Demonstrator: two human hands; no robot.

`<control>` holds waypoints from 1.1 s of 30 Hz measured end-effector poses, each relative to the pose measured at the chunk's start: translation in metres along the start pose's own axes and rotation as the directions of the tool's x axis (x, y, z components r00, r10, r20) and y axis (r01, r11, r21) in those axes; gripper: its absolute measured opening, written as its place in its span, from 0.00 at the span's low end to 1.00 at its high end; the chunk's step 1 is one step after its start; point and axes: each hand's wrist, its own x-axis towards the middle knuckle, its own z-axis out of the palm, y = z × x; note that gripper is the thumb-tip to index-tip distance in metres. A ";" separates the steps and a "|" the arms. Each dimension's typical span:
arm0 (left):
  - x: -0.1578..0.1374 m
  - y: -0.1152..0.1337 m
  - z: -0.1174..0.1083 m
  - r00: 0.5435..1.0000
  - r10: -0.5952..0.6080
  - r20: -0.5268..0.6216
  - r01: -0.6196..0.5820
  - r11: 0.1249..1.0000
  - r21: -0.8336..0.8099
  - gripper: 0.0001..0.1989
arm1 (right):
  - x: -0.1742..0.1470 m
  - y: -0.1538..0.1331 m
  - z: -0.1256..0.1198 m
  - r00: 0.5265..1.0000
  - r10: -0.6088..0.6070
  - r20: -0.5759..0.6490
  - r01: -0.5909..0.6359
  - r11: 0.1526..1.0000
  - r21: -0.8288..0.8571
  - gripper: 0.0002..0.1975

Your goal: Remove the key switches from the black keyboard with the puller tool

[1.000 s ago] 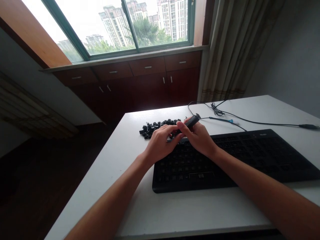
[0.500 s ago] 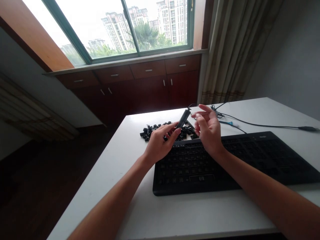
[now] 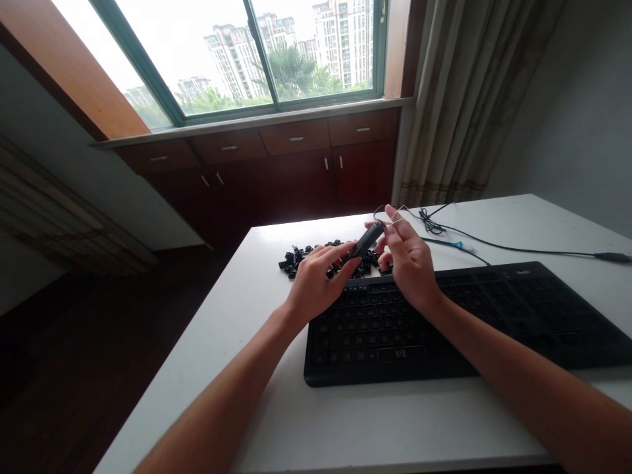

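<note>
My left hand [image 3: 320,275] is closed around a slim black handle-like tool [image 3: 368,240], tilted up to the right above the keyboard. A thin dark cord loops from its far end. At that end my right hand [image 3: 409,263] pinches with thumb and fingers, and a thin pale wire [image 3: 399,217] bends out around its raised index finger. Exactly how the wire joins the tool is hidden. Behind and below the hands lies a pile of loose black keycaps [image 3: 296,258]. The black keyboard [image 3: 355,359] sits under both hands, its keycaps apparently off over much of it.
The white table [image 3: 197,375] ends on the left above a dark floor. A bundled black cable [image 3: 432,224] runs to a dark plug [image 3: 611,257] at the right. Near it lies a cable with a blue part [image 3: 455,244]. Cabinets [image 3: 286,174] and a window stand beyond.
The black tool has tipped lower to the right, its far end now at my right fingers. The right hand has closed in on it, and the pale wire now bends above the fingers.
</note>
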 end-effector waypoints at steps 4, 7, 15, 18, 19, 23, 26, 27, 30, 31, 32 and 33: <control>-0.001 0.001 -0.001 1.000 0.016 -0.008 -0.016 1.000 0.002 0.18 | -0.003 0.006 0.003 0.993 -0.013 0.115 0.022 0.997 -0.081 0.26; -0.001 0.001 -0.002 0.999 0.048 0.003 -0.048 0.999 0.016 0.17 | -0.006 0.007 0.005 0.980 -0.050 0.190 0.084 0.981 -0.175 0.24; 0.001 0.002 -0.002 0.999 -0.036 -0.040 0.039 0.998 0.056 0.20 | -0.009 -0.002 0.001 0.988 -0.110 0.106 0.142 0.918 -0.369 0.19; 0.002 0.003 -0.002 0.997 -0.065 -0.040 0.066 0.998 0.017 0.17 | -0.009 -0.001 0.001 0.985 -0.079 0.156 0.124 0.945 -0.301 0.19; 0.002 0.003 -0.001 0.997 -0.070 -0.038 0.070 0.998 -0.002 0.16 | -0.009 0.000 0.001 0.980 -0.095 0.176 0.144 0.946 -0.289 0.20; 0.002 0.002 -0.001 0.994 -0.105 -0.038 0.102 0.991 -0.082 0.14 | -0.008 0.003 0.000 0.958 -0.179 0.223 0.234 0.939 -0.253 0.27; 0.002 0.003 -0.001 0.990 -0.138 -0.042 0.132 0.983 -0.125 0.14 | -0.007 0.003 0.000 0.968 -0.160 0.194 0.200 0.958 -0.207 0.27; 0.003 0.004 -0.001 0.989 -0.145 -0.034 0.139 0.981 -0.139 0.14 | -0.007 0.002 0.000 0.974 -0.143 0.174 0.175 0.967 -0.187 0.26; 0.002 0.007 -0.003 0.990 -0.135 0.028 0.138 0.974 -0.177 0.14 | -0.006 -0.001 0.002 0.989 -0.104 0.101 0.115 0.987 -0.114 0.22; 0.002 0.008 -0.003 0.991 -0.122 0.054 0.130 0.974 -0.185 0.14 | -0.006 -0.001 0.003 0.991 -0.098 0.088 0.105 0.991 -0.078 0.21; 0.002 0.009 -0.003 0.991 -0.106 0.079 0.119 0.975 -0.190 0.14 | -0.005 -0.001 0.004 0.992 -0.095 0.080 0.098 0.995 -0.032 0.19; 0.001 0.010 -0.003 0.991 -0.086 0.103 0.105 0.975 -0.193 0.14 | -0.004 -0.001 0.005 0.993 -0.089 0.075 0.087 0.996 0.023 0.16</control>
